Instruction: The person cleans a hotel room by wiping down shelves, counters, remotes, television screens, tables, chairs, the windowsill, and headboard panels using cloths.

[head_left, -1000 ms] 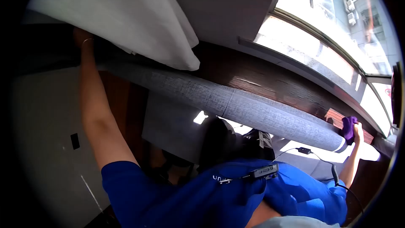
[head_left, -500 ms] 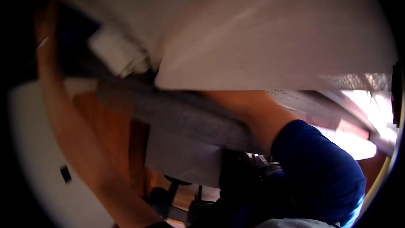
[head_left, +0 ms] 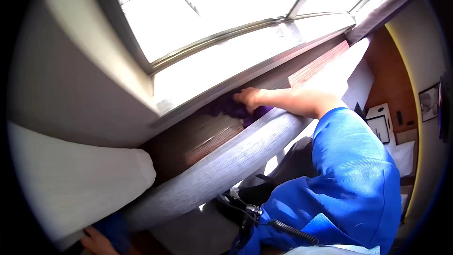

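My right hand (head_left: 248,99) presses a purple cloth (head_left: 231,107) onto the dark wooden ledge (head_left: 200,137) below the window. Its fingers are bent over the cloth. At the lower left, my left hand (head_left: 96,243) is beside a dark blue cloth (head_left: 115,229) and under the edge of a white curtain (head_left: 80,179). The fingers of that hand are partly hidden, and whether it grips anything is unclear. A long grey padded seat edge (head_left: 222,165) runs along the ledge's near side.
The window frame and bright sill (head_left: 226,61) lie behind the ledge. A mauve curtain (head_left: 382,16) hangs at the upper right. Further right are a white cabinet (head_left: 380,113) and a framed picture (head_left: 428,101). A coiled cable (head_left: 292,232) hangs at my front.
The view has swung toward the window. My right hand, with the purple cloth, has moved from the far right end of the ledge to its middle. My left hand now shows lower down, near blue cloth.
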A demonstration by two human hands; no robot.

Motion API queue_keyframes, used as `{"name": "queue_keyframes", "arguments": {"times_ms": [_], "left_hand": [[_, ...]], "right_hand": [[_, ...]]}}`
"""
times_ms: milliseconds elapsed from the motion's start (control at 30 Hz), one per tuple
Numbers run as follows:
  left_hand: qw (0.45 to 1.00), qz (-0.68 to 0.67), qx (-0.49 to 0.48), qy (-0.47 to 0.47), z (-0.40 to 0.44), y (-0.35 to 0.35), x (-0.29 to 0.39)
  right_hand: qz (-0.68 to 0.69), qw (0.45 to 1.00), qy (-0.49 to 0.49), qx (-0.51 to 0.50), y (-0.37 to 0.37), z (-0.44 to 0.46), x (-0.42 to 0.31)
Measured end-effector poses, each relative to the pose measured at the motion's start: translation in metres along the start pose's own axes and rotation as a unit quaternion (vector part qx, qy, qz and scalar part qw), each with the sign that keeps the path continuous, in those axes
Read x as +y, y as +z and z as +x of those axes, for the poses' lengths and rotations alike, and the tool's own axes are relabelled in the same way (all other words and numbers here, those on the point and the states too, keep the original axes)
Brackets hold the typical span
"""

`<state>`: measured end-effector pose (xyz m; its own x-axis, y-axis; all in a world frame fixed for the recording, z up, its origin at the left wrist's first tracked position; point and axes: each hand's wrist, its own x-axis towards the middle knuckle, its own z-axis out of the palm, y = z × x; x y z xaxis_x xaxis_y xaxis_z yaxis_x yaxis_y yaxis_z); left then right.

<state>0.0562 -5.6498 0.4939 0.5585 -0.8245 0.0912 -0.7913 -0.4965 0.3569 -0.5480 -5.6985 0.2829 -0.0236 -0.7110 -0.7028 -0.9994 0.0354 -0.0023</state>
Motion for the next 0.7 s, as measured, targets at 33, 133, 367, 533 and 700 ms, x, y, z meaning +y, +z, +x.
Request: {"name": "queue_keyframes", "arguments": {"times_ms": [33, 133, 367, 533, 700], "left_hand": [[0.997, -0.049, 0.013, 0.05, -0.05, 0.011, 0.028], [0.986, -0.112, 0.03, 0.123, -0.199, 0.046, 0.13], [0.92, -0.213, -0.236, 0.231, -0.364, 0.065, 0.323], [0.916, -0.128, -0.225, 0.305, -0.403, 0.06, 0.405], [0.897, -0.174, -0.204, 0.352, -0.42, 0.067, 0.425]], "right_hand": [[0.008, 0.999, 0.034, 0.003, -0.004, -0.025, 0.059], [-0.003, 0.994, 0.083, -0.064, 0.01, -0.014, 0.227], [0.115, 0.974, 0.156, -0.116, 0.088, -0.01, 0.473], [0.218, 0.945, 0.238, 0.058, 0.037, -0.096, 0.546], [0.567, 0.759, 0.023, 0.319, -0.026, -0.266, 0.573]]}}
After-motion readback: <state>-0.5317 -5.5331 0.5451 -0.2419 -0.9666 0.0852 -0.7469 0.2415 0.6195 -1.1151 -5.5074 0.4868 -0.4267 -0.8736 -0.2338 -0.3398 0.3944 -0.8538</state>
